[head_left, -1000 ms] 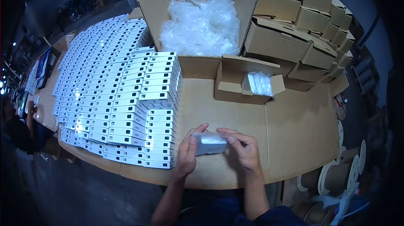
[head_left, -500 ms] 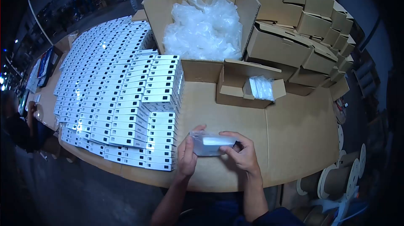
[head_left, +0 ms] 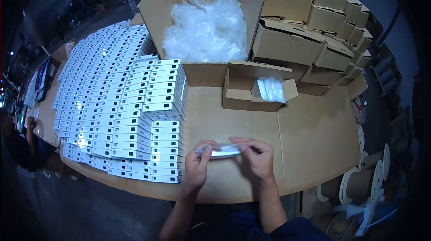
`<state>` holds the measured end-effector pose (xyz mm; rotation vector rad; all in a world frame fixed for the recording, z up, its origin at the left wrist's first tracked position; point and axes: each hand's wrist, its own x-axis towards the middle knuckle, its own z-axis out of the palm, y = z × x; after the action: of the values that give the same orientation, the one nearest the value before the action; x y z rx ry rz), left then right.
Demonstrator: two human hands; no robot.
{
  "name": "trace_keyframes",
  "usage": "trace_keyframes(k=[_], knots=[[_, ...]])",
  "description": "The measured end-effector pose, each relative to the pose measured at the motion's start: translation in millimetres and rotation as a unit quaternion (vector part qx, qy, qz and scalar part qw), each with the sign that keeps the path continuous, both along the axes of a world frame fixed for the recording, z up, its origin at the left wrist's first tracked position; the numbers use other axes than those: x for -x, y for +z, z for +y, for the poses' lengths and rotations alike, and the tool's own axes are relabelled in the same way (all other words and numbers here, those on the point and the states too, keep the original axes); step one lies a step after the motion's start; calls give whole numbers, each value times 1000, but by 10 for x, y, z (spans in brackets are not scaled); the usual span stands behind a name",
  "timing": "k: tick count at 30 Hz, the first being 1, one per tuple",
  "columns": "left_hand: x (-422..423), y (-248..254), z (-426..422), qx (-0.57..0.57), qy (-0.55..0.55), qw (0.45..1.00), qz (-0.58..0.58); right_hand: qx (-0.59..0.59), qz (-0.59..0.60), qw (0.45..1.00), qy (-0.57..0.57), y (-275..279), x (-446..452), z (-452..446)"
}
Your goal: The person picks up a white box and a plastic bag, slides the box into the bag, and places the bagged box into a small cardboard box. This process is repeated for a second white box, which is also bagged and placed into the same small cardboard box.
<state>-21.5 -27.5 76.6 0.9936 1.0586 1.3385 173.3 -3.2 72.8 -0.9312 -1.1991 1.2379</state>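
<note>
Between my two hands is a small white box in a clear plastic bag (head_left: 224,151), tilted so that a narrow side faces me. My left hand (head_left: 198,162) is closed on its left end, with the thumb in front. At the other end, my right hand (head_left: 259,155) pinches the plastic between thumb and fingers. Beyond them an open cardboard carton (head_left: 249,103) contains several bagged white packs (head_left: 270,90) at its right end. To the left of my hands rise tall stacks of white boxes (head_left: 164,90) with dark square marks.
A large carton (head_left: 155,12) full of crumpled clear plastic bags (head_left: 206,27) stands at the back. Brown cardboard boxes (head_left: 287,43) are piled at the back right. Cable spools (head_left: 363,185) stand below the table's right edge. Another person (head_left: 31,144) is at the far left.
The bagged box has been tipped from showing its broad face to a thin side. My right hand has shifted its grip on the plastic. The whole view has moved slightly.
</note>
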Motion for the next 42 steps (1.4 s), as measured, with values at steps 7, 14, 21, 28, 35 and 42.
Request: trace_keyframes(k=[7,14,21,28,35,42], knots=[[46,-157,19,41,41,997,-55,-119,-33,989,76,104,-103,3],[44,-149,-27,54,25,987,-152,-67,-196,973,98,268,-57,27],[31,106,-38,-44,14,996,-79,-37,-186,979,70,223,-43,27],[94,202,-37,-155,-83,944,279,-43,-201,977,49,239,-46,10],[151,187,19,-110,-98,968,204,-102,-200,972,69,190,-108,33],[189,166,-1,-74,-114,976,170,-131,-196,970,53,336,-71,66]])
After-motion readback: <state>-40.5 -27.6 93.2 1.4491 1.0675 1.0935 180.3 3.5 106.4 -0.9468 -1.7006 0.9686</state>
